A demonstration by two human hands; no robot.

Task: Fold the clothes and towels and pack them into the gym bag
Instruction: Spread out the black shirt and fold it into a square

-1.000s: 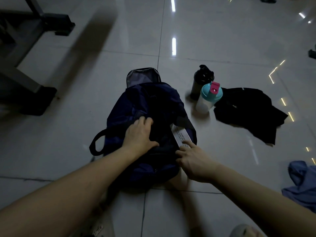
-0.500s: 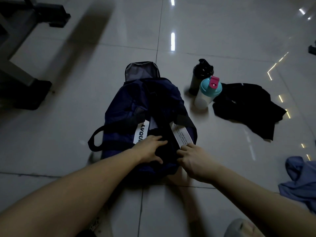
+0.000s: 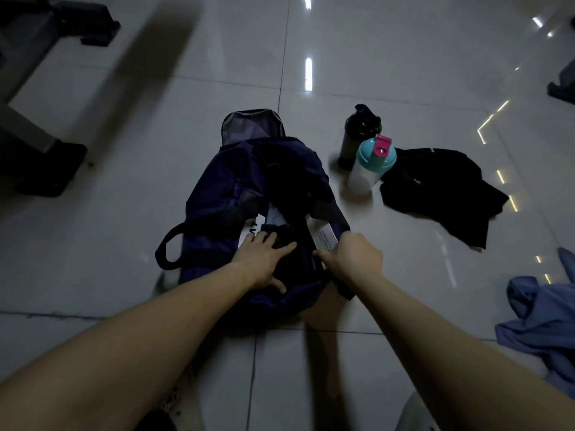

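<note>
Soft navy gym bag (image 3: 217,188), slumped: left hand (image 3: 264,259) flat on black cloth (image 3: 295,241) inside, right hand (image 3: 354,256) gripping its rim.

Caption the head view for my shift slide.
Left hand presses dark clothing into the navy gym bag while right hand grips its rim.

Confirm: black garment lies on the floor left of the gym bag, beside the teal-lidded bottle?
Wrong side. In the head view the black garment lies on the floor right of the gym bag, beside the teal-lidded bottle.
</note>
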